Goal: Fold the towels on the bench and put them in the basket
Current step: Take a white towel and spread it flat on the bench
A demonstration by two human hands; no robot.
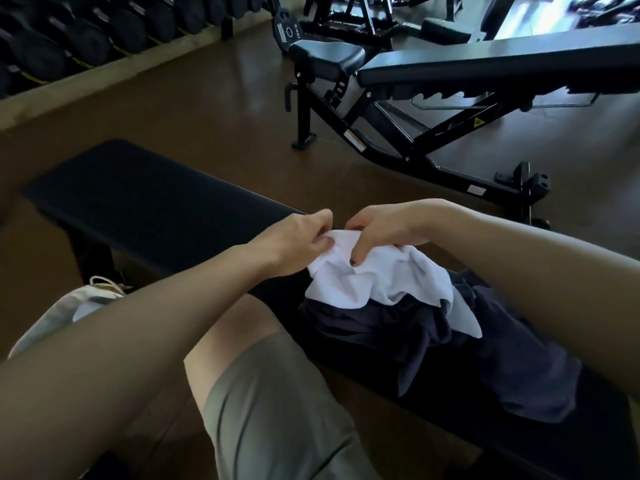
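Note:
A crumpled white towel [377, 282] lies on top of a heap of dark navy towels [460, 344] on a flat black bench [149, 209]. My left hand [294, 240] pinches the white towel's upper edge. Close beside it, my right hand [384, 230] grips the same edge with its fingers curled into the cloth. Both hands are over the bench's middle. A light grey fabric basket [59, 317] with a rope handle stands on the floor at the lower left, partly hidden by my left forearm.
An adjustable black gym bench [450, 71] stands across the brown floor beyond. A rack of dark dumbbells [86, 32] lines the upper left. A weight plate [287, 31] leans at the back. My knee in grey-green shorts [277, 403] is in front of the bench.

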